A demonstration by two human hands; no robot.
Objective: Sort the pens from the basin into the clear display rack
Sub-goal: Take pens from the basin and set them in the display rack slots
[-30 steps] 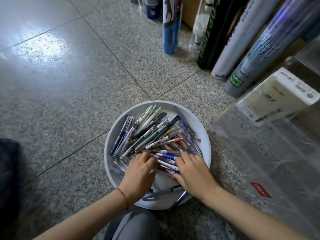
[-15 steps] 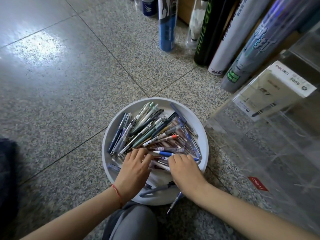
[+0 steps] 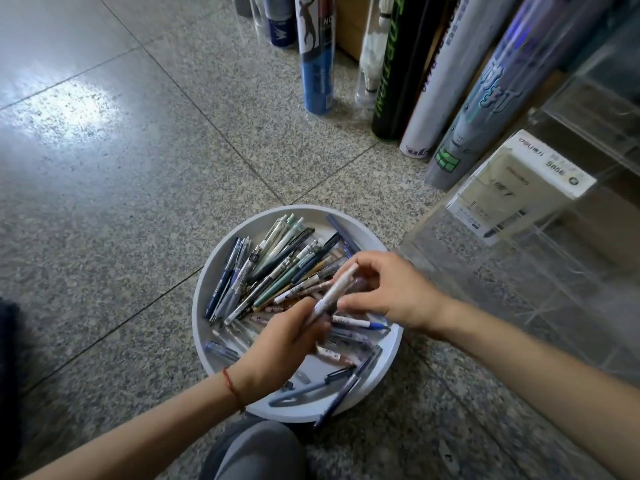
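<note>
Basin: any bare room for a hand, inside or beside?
Inside: one small bare patch at the basin's near rim, between left hand and loose blue pens; pen pile crowds the rest. Beside: bare floor on its left; rack hems its right.

Bright, soft light. Glare patch on polished floor (image 3: 81, 105) upper left; shadows faint. Wide-angle bends tubes (image 3: 446, 74) at top edge. Slight motion blur on left hand (image 3: 280, 344) and right hand (image 3: 391, 289). Reflections haze the clear rack (image 3: 519, 299).
</note>
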